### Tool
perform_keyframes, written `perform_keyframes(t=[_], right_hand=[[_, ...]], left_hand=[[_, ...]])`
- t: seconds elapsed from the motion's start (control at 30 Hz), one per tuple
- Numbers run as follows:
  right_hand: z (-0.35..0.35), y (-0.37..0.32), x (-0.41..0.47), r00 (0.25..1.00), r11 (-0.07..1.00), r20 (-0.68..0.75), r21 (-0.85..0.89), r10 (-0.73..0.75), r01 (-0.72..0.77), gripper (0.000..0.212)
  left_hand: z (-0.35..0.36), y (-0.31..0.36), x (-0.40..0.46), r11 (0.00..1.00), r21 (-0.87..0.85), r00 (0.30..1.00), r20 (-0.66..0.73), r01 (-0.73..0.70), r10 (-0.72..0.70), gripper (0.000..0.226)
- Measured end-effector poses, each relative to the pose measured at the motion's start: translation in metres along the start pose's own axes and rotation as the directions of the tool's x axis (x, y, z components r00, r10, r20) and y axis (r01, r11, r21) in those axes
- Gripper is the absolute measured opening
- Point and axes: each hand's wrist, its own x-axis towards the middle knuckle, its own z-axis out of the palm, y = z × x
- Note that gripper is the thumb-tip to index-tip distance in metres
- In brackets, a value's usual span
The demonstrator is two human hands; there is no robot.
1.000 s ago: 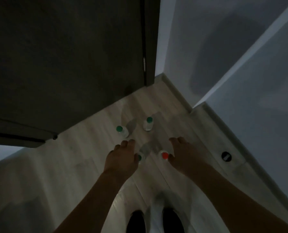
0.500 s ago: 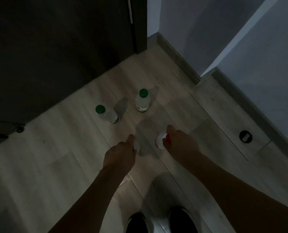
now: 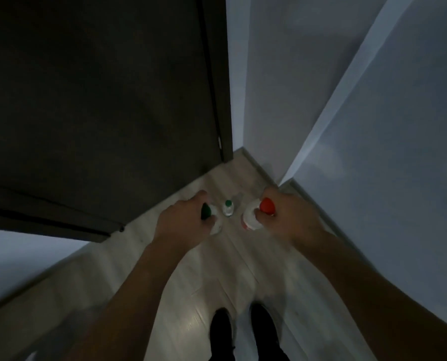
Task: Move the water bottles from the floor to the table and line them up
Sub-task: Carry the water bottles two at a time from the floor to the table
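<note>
Dim light, head view looking down. My left hand [image 3: 183,221] has its fingers curled round the neck of a green-capped bottle [image 3: 212,217]; the cap shows just inside the thumb, the pale body hangs below the fist. My right hand [image 3: 286,217] pinches a red-capped bottle [image 3: 256,213] at the neck, red cap just left of the knuckles, white body with a red label band under the fingertips. I cannot tell from this angle whether either bottle touches the floor [image 3: 217,277].

Between the two grips, slightly beyond them, a second green-capped bottle [image 3: 228,208] stands upright on the floor, touched by neither hand.

A dark door [image 3: 100,100] rises beyond the left grip; pale walls [image 3: 373,113] beyond and to the right of the right grip. My dark shoes [image 3: 243,332] are well below both grips.
</note>
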Motion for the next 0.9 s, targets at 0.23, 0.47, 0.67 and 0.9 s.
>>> perform_keyframes(t=[0.23, 0.47, 0.67, 0.9], right_hand=[[-0.144, -0.085, -0.092, 0.985, 0.998, -0.172, -0.051, -0.035, 0.026, 0.024], [-0.190, -0.103, -0.134, 0.936, 1.000, -0.351, -0.012, -0.022, 0.019, 0.020], [-0.195, -0.108, -0.163, 0.905, 0.996, -0.418, 0.081, 0.074, -0.044, 0.021], [-0.199, -0.108, -0.203, 0.788, 0.959, -0.545, 0.171, 0.284, -0.228, 0.018]], left_hand=[[-0.167, 0.084, -0.101, 0.990, -0.086, 0.930, -0.361, -0.114, 0.075, 0.022], [-0.212, 0.126, -0.162, 0.958, -0.171, 0.824, -0.558, -0.230, 0.098, 0.020], [-0.205, 0.131, -0.171, 0.881, -0.306, 0.828, -0.539, -0.362, 0.153, 0.017], [-0.199, 0.144, -0.156, 0.764, -0.353, 0.817, -0.440, -0.540, 0.374, 0.016]])
